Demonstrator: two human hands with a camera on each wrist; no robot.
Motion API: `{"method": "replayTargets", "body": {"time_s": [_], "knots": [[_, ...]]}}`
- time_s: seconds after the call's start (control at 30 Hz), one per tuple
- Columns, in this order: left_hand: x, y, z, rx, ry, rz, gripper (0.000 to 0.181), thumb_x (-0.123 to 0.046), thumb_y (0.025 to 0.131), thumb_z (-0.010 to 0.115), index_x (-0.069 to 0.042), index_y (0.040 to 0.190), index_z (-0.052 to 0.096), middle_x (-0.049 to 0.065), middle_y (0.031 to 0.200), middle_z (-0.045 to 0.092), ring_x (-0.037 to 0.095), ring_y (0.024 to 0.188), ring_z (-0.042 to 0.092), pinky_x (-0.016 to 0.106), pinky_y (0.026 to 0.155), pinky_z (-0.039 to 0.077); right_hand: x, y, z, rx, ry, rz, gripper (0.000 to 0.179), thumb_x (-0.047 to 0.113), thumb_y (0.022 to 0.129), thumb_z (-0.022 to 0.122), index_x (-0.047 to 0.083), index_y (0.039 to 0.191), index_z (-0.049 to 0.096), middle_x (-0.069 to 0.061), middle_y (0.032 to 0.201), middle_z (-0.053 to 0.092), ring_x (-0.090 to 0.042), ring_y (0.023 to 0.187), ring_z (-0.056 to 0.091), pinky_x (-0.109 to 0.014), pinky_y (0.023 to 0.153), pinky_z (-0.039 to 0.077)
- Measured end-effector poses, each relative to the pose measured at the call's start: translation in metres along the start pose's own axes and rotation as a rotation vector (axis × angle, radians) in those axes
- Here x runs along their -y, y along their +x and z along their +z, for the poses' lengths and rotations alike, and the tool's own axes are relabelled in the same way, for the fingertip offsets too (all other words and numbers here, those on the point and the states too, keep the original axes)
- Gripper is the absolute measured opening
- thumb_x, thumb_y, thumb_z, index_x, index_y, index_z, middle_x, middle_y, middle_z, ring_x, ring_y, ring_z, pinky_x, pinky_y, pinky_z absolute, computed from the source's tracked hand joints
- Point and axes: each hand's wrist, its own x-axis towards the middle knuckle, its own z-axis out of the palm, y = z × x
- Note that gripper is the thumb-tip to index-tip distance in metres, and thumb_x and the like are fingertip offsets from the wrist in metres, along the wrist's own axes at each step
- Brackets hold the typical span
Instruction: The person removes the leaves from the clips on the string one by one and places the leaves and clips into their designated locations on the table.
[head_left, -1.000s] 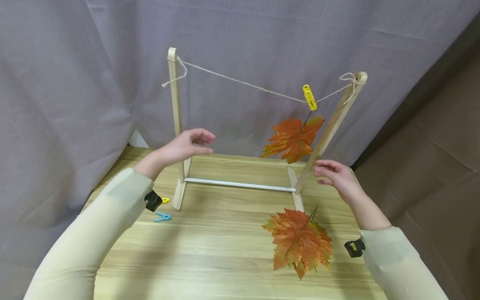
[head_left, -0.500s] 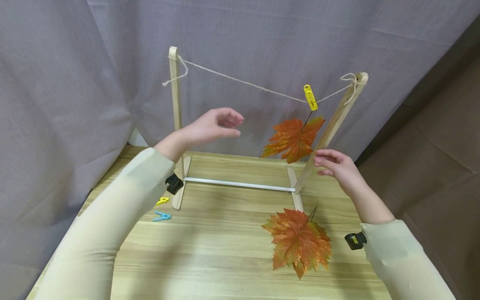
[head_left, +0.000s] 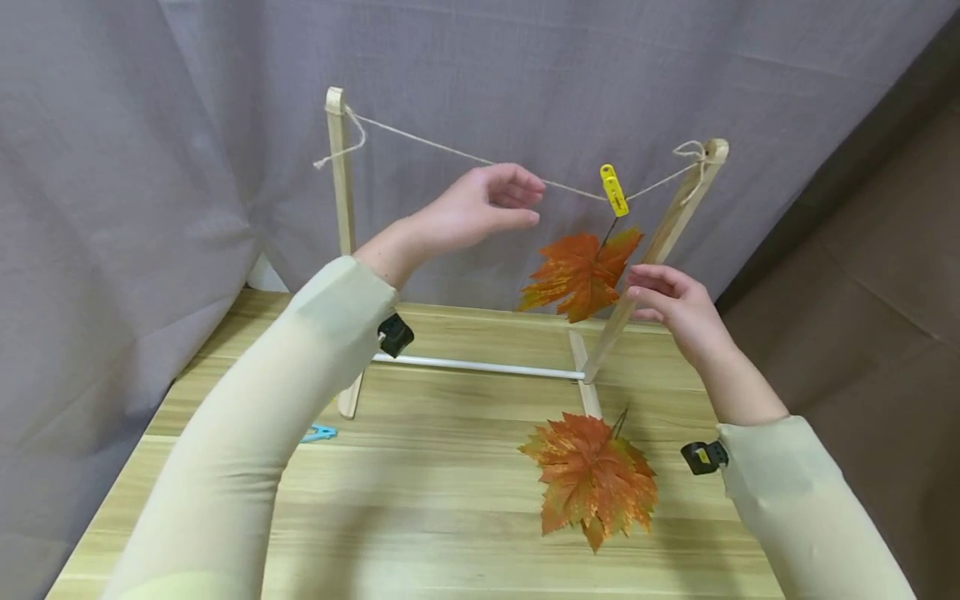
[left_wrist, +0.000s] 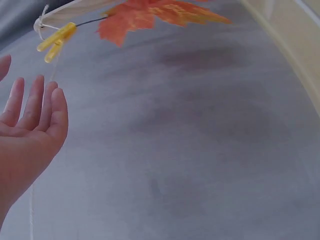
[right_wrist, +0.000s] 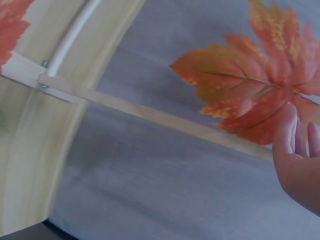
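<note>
A yellow clothespin (head_left: 613, 191) clips an orange maple leaf (head_left: 581, 271) by its stem to the twine (head_left: 420, 140) strung across a wooden stand. My left hand (head_left: 483, 204) holds nothing; it hovers by the twine left of the clothespin, fingers loosely bent. In the left wrist view, the clothespin (left_wrist: 57, 41) shows beyond those fingertips. My right hand (head_left: 671, 308), also holding nothing, is at the stand's right post (head_left: 686, 204). Its fingertips overlap that post in the head view and the hanging leaf (right_wrist: 250, 80) in the right wrist view.
More maple leaves (head_left: 592, 483) lie stacked at the front right of the wooden table (head_left: 420, 508). A blue clothespin (head_left: 321, 432) lies left, partly behind my left sleeve. The stand's left post (head_left: 341, 183) and white crossbar (head_left: 480, 366) are behind my left arm. A grey curtain hangs behind.
My left hand has moved right and up, from near the left post to the twine. My right hand has risen slightly along the right post. My left sleeve now covers the table's yellow clothespin.
</note>
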Motion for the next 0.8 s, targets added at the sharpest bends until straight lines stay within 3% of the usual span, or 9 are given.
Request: {"method": "replayTargets", "body": {"time_s": [0.33, 0.43, 0.63, 0.8], "knots": [[-0.026, 0.027, 0.014, -0.045, -0.066, 0.086, 0.035, -0.011, 0.089, 0.061, -0.003, 0.122, 0.054, 0.01, 0.122, 0.059, 0.014, 0.106, 0.058, 0.018, 0.089, 0.046, 0.025, 0.009, 0.009, -0.069, 0.07, -0.094, 0.037, 0.013, 0.088, 0.063, 0.009, 0.124, 0.053, 0.005, 0.113, 0.057, -0.004, 0.1, 0.056, -0.017, 0.073, 0.053], [-0.031, 0.035, 0.018, -0.057, -0.063, 0.061, 0.038, -0.013, 0.089, 0.062, -0.005, 0.125, 0.053, 0.008, 0.126, 0.058, 0.014, 0.111, 0.056, 0.017, 0.091, 0.045, 0.029, 0.014, 0.013, -0.085, 0.056, -0.081, 0.043, 0.014, 0.088, 0.064, 0.009, 0.129, 0.05, 0.005, 0.117, 0.053, -0.005, 0.101, 0.054, -0.017, 0.073, 0.053], [-0.033, 0.049, 0.027, -0.079, 0.045, -0.03, 0.046, -0.022, 0.089, 0.063, -0.011, 0.132, 0.049, 0.001, 0.135, 0.052, 0.011, 0.121, 0.05, 0.016, 0.097, 0.041, 0.036, 0.026, 0.024, -0.111, 0.009, -0.04, 0.054, 0.015, 0.088, 0.064, 0.005, 0.137, 0.043, 0.001, 0.125, 0.047, -0.004, 0.098, 0.052, -0.017, 0.072, 0.053], [-0.034, 0.057, 0.032, -0.073, 0.074, -0.078, 0.052, -0.024, 0.09, 0.062, -0.013, 0.138, 0.043, -0.002, 0.141, 0.047, 0.009, 0.126, 0.046, 0.016, 0.099, 0.04, 0.04, 0.035, 0.033, -0.123, 0.045, -0.046, 0.045, 0.007, 0.088, 0.062, 0.004, 0.131, 0.048, 0.001, 0.114, 0.047, -0.004, 0.088, 0.053, -0.017, 0.069, 0.054]]}}
